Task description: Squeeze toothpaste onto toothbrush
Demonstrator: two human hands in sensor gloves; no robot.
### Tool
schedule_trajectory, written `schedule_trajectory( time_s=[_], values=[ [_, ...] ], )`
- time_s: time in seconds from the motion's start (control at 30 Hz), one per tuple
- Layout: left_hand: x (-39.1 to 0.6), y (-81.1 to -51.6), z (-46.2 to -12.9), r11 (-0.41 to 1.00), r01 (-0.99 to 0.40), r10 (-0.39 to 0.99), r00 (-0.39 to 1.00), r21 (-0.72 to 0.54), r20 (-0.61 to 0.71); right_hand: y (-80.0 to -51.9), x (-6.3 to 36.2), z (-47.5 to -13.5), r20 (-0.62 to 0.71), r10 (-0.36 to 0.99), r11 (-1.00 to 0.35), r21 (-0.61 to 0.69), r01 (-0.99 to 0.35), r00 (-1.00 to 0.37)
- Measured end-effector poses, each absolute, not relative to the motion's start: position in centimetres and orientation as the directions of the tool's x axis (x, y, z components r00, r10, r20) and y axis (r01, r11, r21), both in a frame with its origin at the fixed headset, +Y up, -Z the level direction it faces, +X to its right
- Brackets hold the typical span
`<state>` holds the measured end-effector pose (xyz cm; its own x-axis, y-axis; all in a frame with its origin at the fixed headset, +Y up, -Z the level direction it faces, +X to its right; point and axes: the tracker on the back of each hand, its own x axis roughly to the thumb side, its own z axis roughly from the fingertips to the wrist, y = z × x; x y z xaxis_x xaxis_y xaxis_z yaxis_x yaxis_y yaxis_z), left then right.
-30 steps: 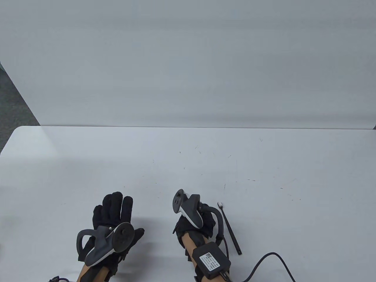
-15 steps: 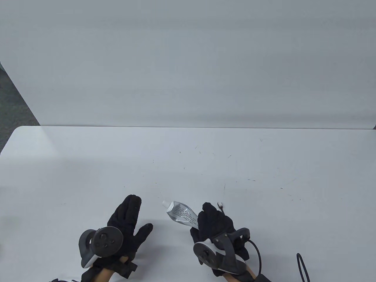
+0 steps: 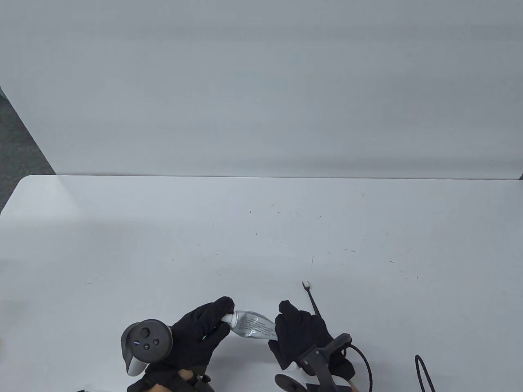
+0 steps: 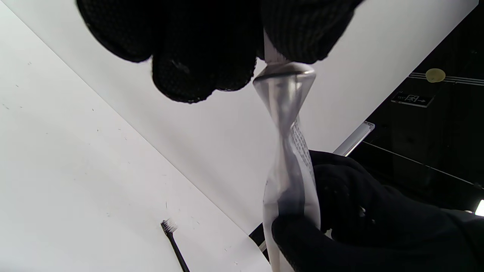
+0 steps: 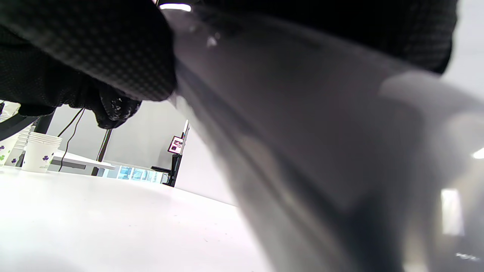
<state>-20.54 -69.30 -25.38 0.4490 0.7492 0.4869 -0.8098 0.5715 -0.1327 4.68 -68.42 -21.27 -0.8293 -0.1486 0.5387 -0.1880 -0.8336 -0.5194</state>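
A silvery toothpaste tube [image 3: 254, 325] is held above the table near its front edge. My right hand [image 3: 300, 332] grips the tube's rear end. My left hand [image 3: 218, 316] pinches the white cap end [image 3: 227, 317]. In the left wrist view the tube [image 4: 289, 158] hangs twisted between my left fingers [image 4: 204, 53] and my right hand [image 4: 363, 211]. In the right wrist view the tube [image 5: 310, 143] fills the frame, blurred. A black toothbrush [image 3: 310, 297] with white bristles lies on the table just behind my right hand; its handle runs under the hand. It also shows in the left wrist view [image 4: 172, 236].
The white table [image 3: 261, 228] runs to a straight far edge against a grey wall. A black cable [image 3: 423, 373] loops at the front right. In the right wrist view a stack of paper cups [image 5: 38, 151] stands far off to the left.
My right hand picked up the tube and drew it back toward the front edge. My left hand turned and moved right to pinch the cap end. The toothbrush has not moved.
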Motion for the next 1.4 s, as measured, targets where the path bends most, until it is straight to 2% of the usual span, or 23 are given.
schedule_trajectory(
  time_s=[0.1, 0.27, 0.4, 0.47, 0.57, 0.7, 0.8, 1.0, 1.03, 1.1, 1.13, 1.2, 1.4],
  values=[
    [-20.4, -69.3, -25.3, 0.585, -0.802, 0.735, 0.465, -0.116, 0.493, -68.4, 4.6, -21.2, 0.544, -0.159, -0.832, -0.523, -0.185, -0.824],
    [-20.3, -69.3, -25.1, 0.648, -0.762, 0.673, 0.565, -0.012, 0.478, -68.3, 3.9, -20.6, 0.549, -0.212, -0.813, -0.558, -0.165, -0.808],
    [-20.5, -69.6, -25.3, 0.658, -0.753, 0.667, 0.58, -0.005, 0.468, -68.2, 3.5, -20.2, 0.547, -0.253, -0.796, -0.586, -0.15, -0.798],
    [-20.7, -69.8, -25.5, 0.642, -0.766, 0.693, 0.572, -0.015, 0.439, -68.2, 3.5, -20.1, 0.536, -0.278, -0.791, -0.599, -0.128, -0.797],
    [-20.9, -70.0, -25.8, 0.632, -0.771, 0.727, 0.555, -0.078, 0.405, -67.9, 3.8, -20.4, 0.53, -0.24, -0.805, -0.577, -0.138, -0.813],
    [-20.9, -70.1, -26.1, 0.501, -0.82, 0.829, 0.361, -0.277, 0.427, -67.7, 4.3, -20.7, 0.522, -0.207, -0.81, -0.566, -0.154, -0.828],
    [-20.7, -70.0, -26.0, 0.488, -0.839, 0.825, 0.354, -0.24, 0.44, -67.7, 4.1, -20.4, 0.527, -0.221, -0.809, -0.569, -0.148, -0.82],
    [-21.0, -69.8, -25.7, 0.621, -0.783, 0.727, 0.553, -0.043, 0.407, -67.7, 3.6, -20.2, 0.53, -0.241, -0.808, -0.574, -0.134, -0.813],
    [-21.1, -69.9, -25.8, 0.615, -0.787, 0.736, 0.548, -0.054, 0.397, -67.7, 3.6, -20.2, 0.529, -0.24, -0.809, -0.573, -0.133, -0.814],
    [-21.1, -70.3, -26.0, 0.547, -0.822, 0.792, 0.448, -0.157, 0.415, -67.6, 3.8, -20.5, 0.529, -0.222, -0.812, -0.565, -0.145, -0.819],
    [-20.9, -70.4, -26.2, 0.485, -0.836, 0.835, 0.355, -0.257, 0.421, -67.6, 3.9, -20.6, 0.525, -0.22, -0.812, -0.566, -0.145, -0.822],
    [-20.7, -70.3, -26.3, 0.454, -0.831, 0.86, 0.314, -0.322, 0.403, -67.6, 4.0, -20.7, 0.524, -0.217, -0.811, -0.567, -0.147, -0.824],
    [-20.6, -70.3, -26.2, 0.539, -0.815, 0.809, 0.431, -0.213, 0.4, -67.7, 3.9, -20.6, 0.524, -0.229, -0.814, -0.566, -0.133, -0.82]
  ],
)
